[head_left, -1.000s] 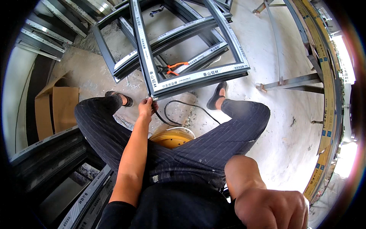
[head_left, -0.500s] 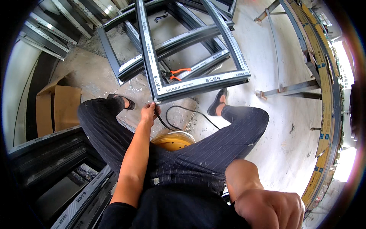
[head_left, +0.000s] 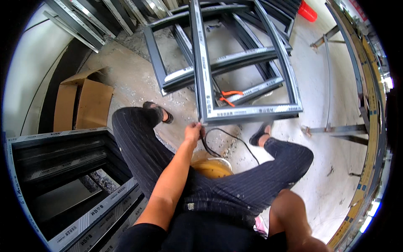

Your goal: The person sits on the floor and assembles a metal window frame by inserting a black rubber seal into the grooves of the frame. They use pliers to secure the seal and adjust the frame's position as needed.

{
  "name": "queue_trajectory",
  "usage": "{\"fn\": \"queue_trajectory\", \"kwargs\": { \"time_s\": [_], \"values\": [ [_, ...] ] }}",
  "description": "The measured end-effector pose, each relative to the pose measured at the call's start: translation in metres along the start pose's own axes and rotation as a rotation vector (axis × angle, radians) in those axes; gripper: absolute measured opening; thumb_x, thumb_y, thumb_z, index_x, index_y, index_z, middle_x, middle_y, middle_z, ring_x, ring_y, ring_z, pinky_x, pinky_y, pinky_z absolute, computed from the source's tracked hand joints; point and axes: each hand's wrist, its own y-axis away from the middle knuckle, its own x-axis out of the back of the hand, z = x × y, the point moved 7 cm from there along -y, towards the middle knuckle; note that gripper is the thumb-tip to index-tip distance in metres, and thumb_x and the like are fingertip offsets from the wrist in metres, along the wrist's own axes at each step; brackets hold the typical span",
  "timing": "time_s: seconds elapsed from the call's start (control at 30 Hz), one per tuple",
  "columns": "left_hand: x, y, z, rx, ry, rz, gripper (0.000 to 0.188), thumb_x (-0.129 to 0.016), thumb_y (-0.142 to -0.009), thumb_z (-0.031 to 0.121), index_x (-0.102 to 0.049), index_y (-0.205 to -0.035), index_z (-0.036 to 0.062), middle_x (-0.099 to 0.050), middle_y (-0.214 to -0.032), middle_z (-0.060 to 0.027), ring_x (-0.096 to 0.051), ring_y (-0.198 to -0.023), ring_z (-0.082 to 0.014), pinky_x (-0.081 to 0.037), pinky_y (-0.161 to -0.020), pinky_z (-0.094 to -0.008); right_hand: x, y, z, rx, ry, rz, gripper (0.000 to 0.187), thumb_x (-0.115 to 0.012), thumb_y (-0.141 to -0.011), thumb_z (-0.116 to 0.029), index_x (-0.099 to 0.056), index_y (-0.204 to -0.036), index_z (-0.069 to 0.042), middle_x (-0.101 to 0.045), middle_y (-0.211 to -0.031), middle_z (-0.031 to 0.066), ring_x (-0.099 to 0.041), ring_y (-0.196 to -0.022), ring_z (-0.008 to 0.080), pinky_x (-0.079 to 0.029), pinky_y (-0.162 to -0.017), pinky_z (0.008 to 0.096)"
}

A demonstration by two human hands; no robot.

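Head view, seated over a concrete floor (head_left: 336, 168): you face a stack of dark aluminium window frames (head_left: 235, 63), the largest things in front of you, with the topmost frame (head_left: 247, 112) lying nearest your knees. More framed units (head_left: 71, 185) stand at your left, beside a flattened cardboard box (head_left: 84, 105). A yellow stool (head_left: 212, 168) shows between your legs.

Your left hand (head_left: 193, 132) reaches to the near left corner of the topmost frame, fingers closed on the end of a black rubber strip (head_left: 228, 140), which loops down over the floor toward your right foot. The strip appears to meet the frame only at that corner; whether any length is already seated in the channel cannot be told at this size. By that reading, the fitting is at its start, with the loose loop left to press in.

Your right hand is out of view below the lower edge; only the forearm (head_left: 289, 218) shows, so its grip cannot be told.

Orange-handled pliers (head_left: 228, 96) lie inside the frame, untouched.
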Motion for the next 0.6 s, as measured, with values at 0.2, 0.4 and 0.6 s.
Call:
{"fn": "queue_trajectory", "kwargs": {
  "time_s": [0.2, 0.4, 0.6],
  "values": [
    [0.017, 0.003, 0.014, 0.059, 0.074, 0.055, 0.022, -0.053, -0.093, 0.025, -0.054, -0.097, 0.0038, -0.061, -0.079, -0.0059, -0.061, -0.068, -0.0203, -0.055, -0.064, -0.0348, -0.003, 0.059, 0.069, -0.173, 0.442, -0.011, 0.009, -0.054, -0.084, -0.007, -0.059, -0.086, 0.001, -0.059, -0.086, 0.0110, -0.058, -0.082, 0.0304, -0.047, -0.075, 0.0354],
    [-0.003, -0.013, 0.028, -0.061, -0.070, 0.032, 0.026, -0.055, -0.092, 0.025, -0.058, -0.092, -0.0001, -0.060, -0.080, -0.0046, -0.058, -0.066, -0.0160, -0.056, -0.056, -0.0313, 0.007, 0.288, 0.304, -1.417, 0.530, -0.305, 0.037, -0.068, -0.081, -0.027, -0.058, -0.099, 0.004, -0.060, -0.100, 0.0149, -0.061, -0.086, 0.0234, -0.048, -0.078, 0.0333],
    [-0.003, -0.015, 0.037, -0.203, -0.297, 0.163, 0.025, -0.056, -0.092, 0.021, -0.059, -0.086, -0.0034, -0.060, -0.074, -0.0060, -0.055, -0.056, -0.0141, -0.053, -0.045, -0.0298, -0.030, 0.376, 0.344, -1.668, 0.103, -0.265, 0.043, -0.071, -0.075, -0.033, -0.061, -0.096, 0.003, -0.064, -0.095, 0.0193, -0.062, -0.087, 0.0306, -0.048, -0.078, 0.0370]
  ]
}}
